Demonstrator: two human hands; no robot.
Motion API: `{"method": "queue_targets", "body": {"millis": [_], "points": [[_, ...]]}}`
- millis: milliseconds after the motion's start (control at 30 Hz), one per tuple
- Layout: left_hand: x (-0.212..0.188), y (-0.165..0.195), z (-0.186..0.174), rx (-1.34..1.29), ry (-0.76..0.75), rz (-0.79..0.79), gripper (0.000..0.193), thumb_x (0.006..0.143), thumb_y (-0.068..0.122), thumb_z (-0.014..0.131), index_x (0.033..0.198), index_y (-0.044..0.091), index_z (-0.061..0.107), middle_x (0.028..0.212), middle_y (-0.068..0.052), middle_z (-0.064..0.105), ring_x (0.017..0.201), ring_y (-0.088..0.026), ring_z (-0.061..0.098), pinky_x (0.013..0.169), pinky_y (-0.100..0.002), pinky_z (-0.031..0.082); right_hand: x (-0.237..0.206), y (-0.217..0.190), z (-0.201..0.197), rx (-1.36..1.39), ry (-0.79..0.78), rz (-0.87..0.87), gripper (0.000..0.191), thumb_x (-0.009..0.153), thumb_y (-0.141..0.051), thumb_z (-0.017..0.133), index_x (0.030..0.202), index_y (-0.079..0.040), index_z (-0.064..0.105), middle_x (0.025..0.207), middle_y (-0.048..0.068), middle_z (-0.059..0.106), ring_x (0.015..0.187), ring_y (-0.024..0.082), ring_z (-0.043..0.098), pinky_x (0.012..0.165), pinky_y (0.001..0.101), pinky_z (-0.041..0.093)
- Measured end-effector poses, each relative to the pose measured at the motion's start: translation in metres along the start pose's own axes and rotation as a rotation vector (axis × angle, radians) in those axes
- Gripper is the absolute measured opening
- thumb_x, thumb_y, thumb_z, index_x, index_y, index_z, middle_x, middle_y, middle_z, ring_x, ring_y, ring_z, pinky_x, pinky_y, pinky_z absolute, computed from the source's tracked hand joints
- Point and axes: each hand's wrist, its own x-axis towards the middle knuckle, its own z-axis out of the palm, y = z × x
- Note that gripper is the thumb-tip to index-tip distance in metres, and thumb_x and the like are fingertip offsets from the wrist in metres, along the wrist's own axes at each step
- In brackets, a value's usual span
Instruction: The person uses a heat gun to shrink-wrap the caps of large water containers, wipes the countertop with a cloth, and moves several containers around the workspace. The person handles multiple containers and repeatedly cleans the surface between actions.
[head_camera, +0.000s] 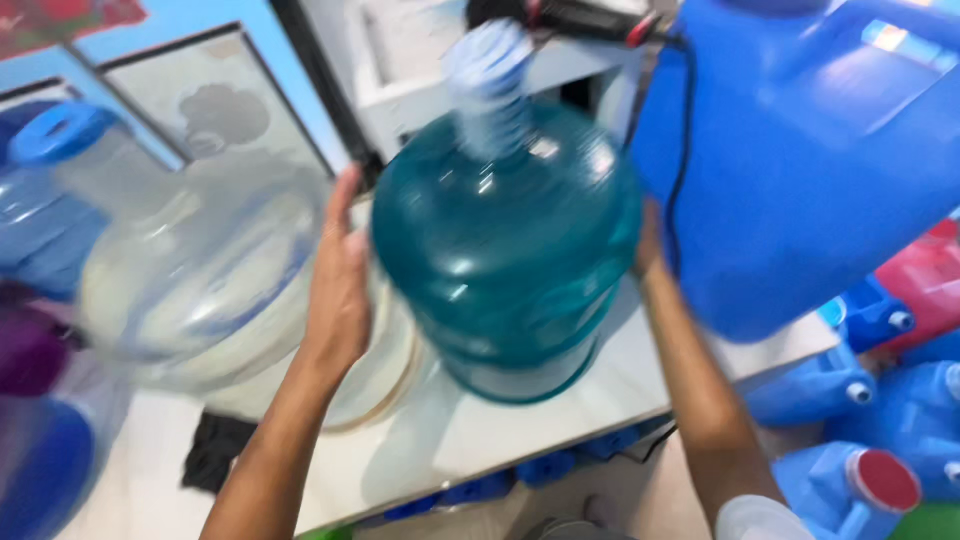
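A big teal water jug (505, 250) with a pale blue-and-white cap (488, 60) stands on a white table (560, 410) in the middle of the head view. My left hand (340, 285) presses flat against its left side. My right hand (648, 245) holds its right side, mostly hidden behind the jug. The picture is blurred by motion.
A clear empty jug (200, 270) lies just left of my left hand. A large blue plastic container (810, 150) stands at the right, with a black cable (685, 150) running down its edge. Several blue jugs with red or white caps (860, 470) sit on the floor at lower right.
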Motion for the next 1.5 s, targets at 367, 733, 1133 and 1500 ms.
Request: {"method": "queue_targets", "body": {"millis": [367, 733, 1133, 1500], "points": [[0.006, -0.037, 0.031, -0.353, 0.224, -0.326, 0.075, 0.108, 0.057, 0.027, 0.155, -0.001, 0.034, 0.161, -0.02, 0.04, 0.152, -0.031, 0.036, 0.129, -0.045, 0.024, 0.112, 0.083, 0.098, -0.311, -0.06, -0.144, 0.013, 0.09, -0.007, 0.064, 0.097, 0.0, 0.073, 0.098, 0.019, 0.071, 0.097, 0.033, 0.067, 0.087, 0.0422, 0.054], [0.033, -0.016, 0.03, -0.569, 0.329, -0.599, 0.073, 0.103, 0.053, 0.032, 0.149, -0.002, 0.041, 0.15, -0.019, 0.05, 0.138, -0.029, 0.05, 0.118, -0.042, 0.037, 0.201, 0.082, 0.187, -0.599, -0.193, -0.515, 0.069, 0.083, -0.013, 0.06, 0.146, 0.013, 0.05, 0.147, 0.036, 0.047, 0.134, 0.05, 0.042, 0.113, 0.0518, 0.032], [0.026, -0.023, 0.023, -0.43, 0.333, -0.635, 0.062, 0.105, 0.042, 0.039, 0.149, -0.001, 0.045, 0.148, -0.018, 0.053, 0.136, -0.026, 0.052, 0.117, -0.039, 0.038, 0.212, 0.085, 0.183, -0.829, -0.181, -0.69, 0.048, 0.1, -0.007, 0.054, 0.147, 0.001, 0.056, 0.146, 0.023, 0.057, 0.139, 0.038, 0.049, 0.12, 0.0472, 0.035], [0.02, -0.031, 0.025, -0.191, 0.5, -0.286, 0.045, 0.112, 0.035, 0.043, 0.133, -0.002, 0.058, 0.131, -0.014, 0.065, 0.121, -0.022, 0.064, 0.106, -0.035, 0.049, 0.143, -0.004, 0.094, -0.385, -0.358, -0.319, 0.023, 0.091, -0.014, 0.066, 0.109, -0.002, 0.075, 0.104, 0.025, 0.072, 0.099, 0.041, 0.069, 0.089, 0.0463, 0.053]]}}
